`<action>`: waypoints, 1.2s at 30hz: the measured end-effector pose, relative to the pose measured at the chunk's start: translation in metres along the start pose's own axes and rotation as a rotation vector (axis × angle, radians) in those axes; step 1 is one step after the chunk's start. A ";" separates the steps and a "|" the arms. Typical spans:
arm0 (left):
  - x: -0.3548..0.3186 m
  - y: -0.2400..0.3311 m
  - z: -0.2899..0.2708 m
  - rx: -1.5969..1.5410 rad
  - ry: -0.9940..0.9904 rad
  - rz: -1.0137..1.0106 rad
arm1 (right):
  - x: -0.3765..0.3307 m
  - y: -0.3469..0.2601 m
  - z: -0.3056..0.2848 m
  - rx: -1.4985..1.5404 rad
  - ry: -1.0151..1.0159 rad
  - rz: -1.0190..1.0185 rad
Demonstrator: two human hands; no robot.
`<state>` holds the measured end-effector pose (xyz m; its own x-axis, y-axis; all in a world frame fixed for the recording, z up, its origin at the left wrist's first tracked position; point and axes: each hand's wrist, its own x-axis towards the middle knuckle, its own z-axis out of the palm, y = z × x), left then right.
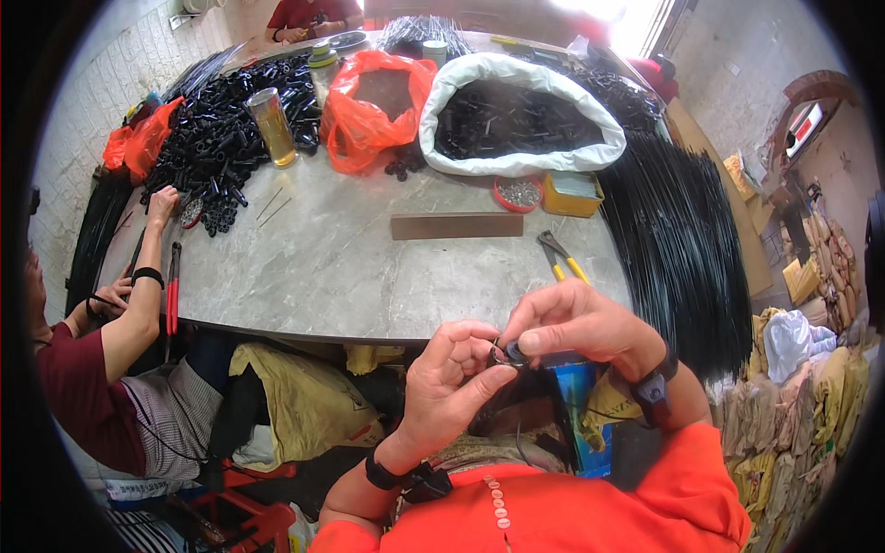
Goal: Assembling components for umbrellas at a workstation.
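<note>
Over the table's near edge, my left hand (pixel 452 378) and my right hand (pixel 576 323) meet with fingers closed on a small black round part (pixel 513 353). A thin dark strand seems to run beside it; its exact kind is too small to tell. Just beyond my right hand lie end-cutting pliers (pixel 560 254) with yellow handles. Farther off are a brown flat bar (pixel 457 227), a red dish (pixel 518 194) of small metal pieces and a yellow box (pixel 572 194).
Long black rods (pixel 682 240) cover the table's right side. A white sack (pixel 525 166) of black pieces and a red bag (pixel 378 111) stand behind. Black tubes (pixel 217 138) heap up at left, near a glass of amber liquid (pixel 272 129). A co-worker's arm (pixel 138 313) works at left.
</note>
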<state>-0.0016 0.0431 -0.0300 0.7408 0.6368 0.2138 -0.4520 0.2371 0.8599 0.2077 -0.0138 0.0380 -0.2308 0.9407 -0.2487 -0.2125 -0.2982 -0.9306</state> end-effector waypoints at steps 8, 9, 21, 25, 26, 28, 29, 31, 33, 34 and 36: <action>-0.001 0.001 0.001 0.037 0.013 0.007 | 0.001 0.003 0.001 0.018 0.014 0.020; -0.001 0.001 0.001 0.036 0.011 0.007 | 0.000 0.004 0.001 0.026 0.030 0.030; -0.007 0.005 0.000 0.221 0.025 0.043 | 0.005 -0.002 0.000 -0.143 -0.099 -0.006; -0.006 0.017 0.002 0.197 0.036 0.022 | 0.011 -0.003 0.001 -0.122 -0.130 0.004; -0.005 0.021 0.001 0.137 0.045 -0.007 | 0.013 -0.004 0.002 -0.115 -0.136 0.023; -0.005 0.027 -0.005 0.191 -0.006 -0.032 | 0.017 0.000 0.006 -0.035 -0.129 0.060; -0.004 0.031 -0.007 0.233 -0.050 -0.050 | 0.018 0.002 0.007 -0.024 -0.130 0.047; -0.005 0.040 -0.005 0.265 -0.048 -0.088 | 0.019 0.003 0.010 -0.004 -0.128 0.061; -0.007 0.040 -0.012 0.403 -0.051 -0.039 | 0.022 0.011 0.010 0.046 -0.126 0.045; -0.008 0.041 -0.012 0.415 -0.053 -0.042 | 0.024 0.015 0.010 0.085 -0.122 0.039; -0.010 0.041 -0.010 0.350 0.015 0.006 | 0.025 0.025 0.010 0.157 -0.120 0.017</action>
<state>-0.0323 0.0533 -0.0018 0.7301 0.6487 0.2147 -0.2563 -0.0313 0.9661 0.1871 0.0003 0.0108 -0.3446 0.9122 -0.2215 -0.3507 -0.3440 -0.8710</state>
